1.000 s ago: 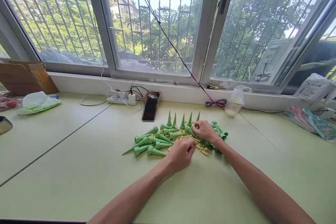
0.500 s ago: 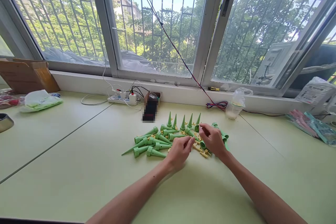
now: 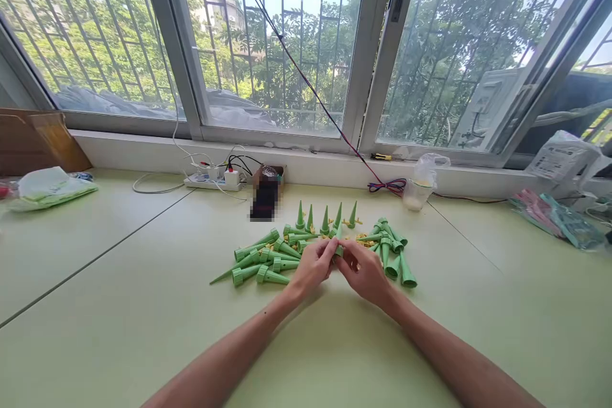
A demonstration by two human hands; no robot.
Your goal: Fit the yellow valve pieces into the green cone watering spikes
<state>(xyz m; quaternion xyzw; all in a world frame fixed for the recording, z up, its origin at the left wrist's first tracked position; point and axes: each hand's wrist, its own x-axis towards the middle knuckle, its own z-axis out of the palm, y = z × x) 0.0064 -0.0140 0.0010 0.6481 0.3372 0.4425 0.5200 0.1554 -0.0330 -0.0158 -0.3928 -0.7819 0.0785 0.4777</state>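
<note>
Both my hands meet at the middle of the table over a heap of green plastic cones. My left hand [image 3: 313,266] and my right hand [image 3: 364,272] are closed, fingertips together around a small green cone piece [image 3: 338,250]. To the left lie several green cones [image 3: 261,259] on their sides. Behind the hands several cones stand upright [image 3: 326,219]. More green cones [image 3: 394,252] lie to the right, with small yellow pieces [image 3: 362,240] scattered among them.
A power strip [image 3: 210,180] with cables sits by the window sill, beside a dark blurred object [image 3: 265,199]. A plastic cup in a bag [image 3: 418,186] stands at the back right. Packets [image 3: 554,217] lie far right, a green-white bag [image 3: 48,183] far left.
My right hand left the right-hand pile with a green piece and came toward me. My left hand rose off the yellow pieces to meet it. The camera view shifted slightly right.
</note>
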